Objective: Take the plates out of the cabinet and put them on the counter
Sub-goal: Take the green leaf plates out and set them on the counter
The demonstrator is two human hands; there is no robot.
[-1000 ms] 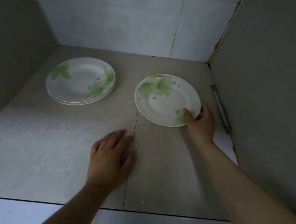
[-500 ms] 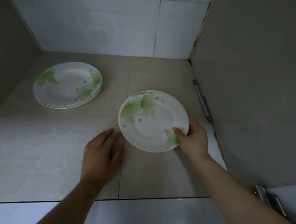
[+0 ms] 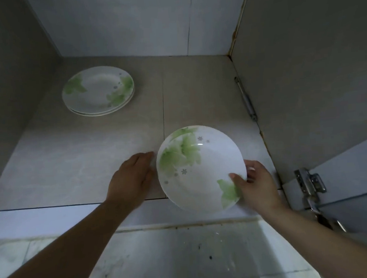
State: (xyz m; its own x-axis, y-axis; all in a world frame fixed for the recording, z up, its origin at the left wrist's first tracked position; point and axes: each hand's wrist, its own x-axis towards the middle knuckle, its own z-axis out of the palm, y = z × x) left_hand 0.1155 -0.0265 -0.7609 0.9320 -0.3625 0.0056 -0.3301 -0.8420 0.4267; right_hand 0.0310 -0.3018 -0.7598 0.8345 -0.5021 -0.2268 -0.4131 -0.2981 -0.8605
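Note:
My right hand [image 3: 258,189] grips the near right rim of a white plate with green leaf print [image 3: 196,170], thumb on top. The plate is lifted and tilted, overhanging the front edge of the cabinet floor [image 3: 71,164]. Just left of the plate, my left hand [image 3: 130,181] rests flat on the cabinet floor, fingers together, holding nothing. A stack of two matching plates [image 3: 99,90] sits at the back left of the cabinet.
Grey cabinet walls close in on the left [image 3: 11,75] and right [image 3: 303,65], with a tiled back wall. A metal door hinge [image 3: 310,186] sticks out at the right front. Below the cabinet edge lies a pale tiled surface [image 3: 175,258].
My right hand has drawn the plate from the middle right of the cabinet toward me, out past the front edge. The view has pulled back. My left hand stayed flat on the floor.

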